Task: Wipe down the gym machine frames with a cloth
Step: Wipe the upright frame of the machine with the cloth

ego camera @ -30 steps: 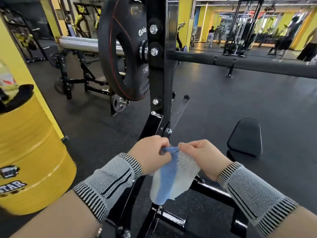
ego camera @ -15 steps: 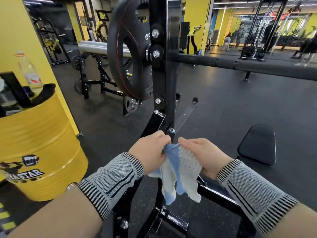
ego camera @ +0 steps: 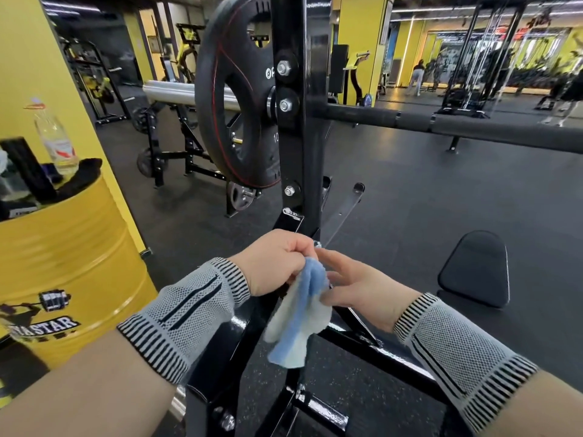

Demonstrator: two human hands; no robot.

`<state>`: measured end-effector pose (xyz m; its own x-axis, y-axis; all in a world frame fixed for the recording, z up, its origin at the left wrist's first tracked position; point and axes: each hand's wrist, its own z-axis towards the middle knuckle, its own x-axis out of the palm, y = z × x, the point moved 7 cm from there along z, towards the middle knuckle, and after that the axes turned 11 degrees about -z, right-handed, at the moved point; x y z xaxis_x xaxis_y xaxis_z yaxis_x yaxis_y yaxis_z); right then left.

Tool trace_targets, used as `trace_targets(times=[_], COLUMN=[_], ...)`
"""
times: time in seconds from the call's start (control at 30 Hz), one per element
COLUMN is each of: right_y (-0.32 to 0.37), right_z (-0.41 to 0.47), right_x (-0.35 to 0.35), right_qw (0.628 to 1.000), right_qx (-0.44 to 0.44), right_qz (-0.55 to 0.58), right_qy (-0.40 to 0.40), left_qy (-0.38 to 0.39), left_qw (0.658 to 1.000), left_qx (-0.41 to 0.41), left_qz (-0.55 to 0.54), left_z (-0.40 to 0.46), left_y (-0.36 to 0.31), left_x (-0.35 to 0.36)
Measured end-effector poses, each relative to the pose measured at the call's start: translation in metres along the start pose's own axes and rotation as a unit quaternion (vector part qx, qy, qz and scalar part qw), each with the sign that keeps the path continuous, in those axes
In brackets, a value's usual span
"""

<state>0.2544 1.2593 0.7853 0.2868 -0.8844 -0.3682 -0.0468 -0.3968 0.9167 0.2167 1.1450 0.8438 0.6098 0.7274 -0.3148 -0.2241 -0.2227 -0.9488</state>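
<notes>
Cloth [ego camera: 301, 313]: hanging between my hands, in front of the black frame [ego camera: 299, 146].
Left hand [ego camera: 273, 263]: pinching the cloth's top in curled fingers.
Right hand [ego camera: 356, 287]: fingers lying loosely straight, touching the cloth's side, gripping nothing.

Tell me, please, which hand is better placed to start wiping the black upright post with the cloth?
Left, probably. The left hand already pinches the cloth just below the upright post, while the right hand has its fingers extended, apparently only touching the cloth.
</notes>
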Motion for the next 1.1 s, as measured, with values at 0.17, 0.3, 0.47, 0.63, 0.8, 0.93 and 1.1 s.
trace_targets(times=[0.17, 0.3, 0.47, 0.63, 0.8, 0.93, 1.1], right_y=[0.010, 0.005, 0.007, 0.011, 0.018, 0.025, 0.006], right_z=[0.003, 0.000, 0.003, 0.011, 0.015, 0.016, 0.028], right_x=[-0.009, -0.028, -0.036, -0.029, -0.025, -0.025, -0.019], right_qw=[0.995, 0.986, 0.976, 0.979, 0.982, 0.949, 0.977], right_qx=[-0.019, -0.003, 0.003, 0.014, 0.009, -0.011, 0.054], right_qz=[-0.058, -0.054, 0.067, 0.097, -0.016, -0.165, -0.100], right_qy=[-0.084, -0.155, -0.205, -0.177, -0.186, -0.267, -0.182], left_qy=[-0.021, -0.070, -0.212, -0.089, -0.056, -0.085, -0.091], left_qw=[0.998, 0.994, 0.977, 0.996, 0.998, 0.996, 0.988], left_qx=[0.006, -0.006, -0.032, -0.028, -0.001, 0.016, -0.006], left_qz=[-0.051, -0.081, -0.015, 0.001, 0.003, -0.016, -0.122], left_z=[0.004, 0.006, 0.016, 0.023, 0.032, 0.039, 0.041], left_y=[-0.003, 0.007, 0.032, 0.029, 0.032, 0.037, 0.050], left_x=[-0.016, -0.035, -0.050, -0.016, -0.009, -0.017, -0.027])
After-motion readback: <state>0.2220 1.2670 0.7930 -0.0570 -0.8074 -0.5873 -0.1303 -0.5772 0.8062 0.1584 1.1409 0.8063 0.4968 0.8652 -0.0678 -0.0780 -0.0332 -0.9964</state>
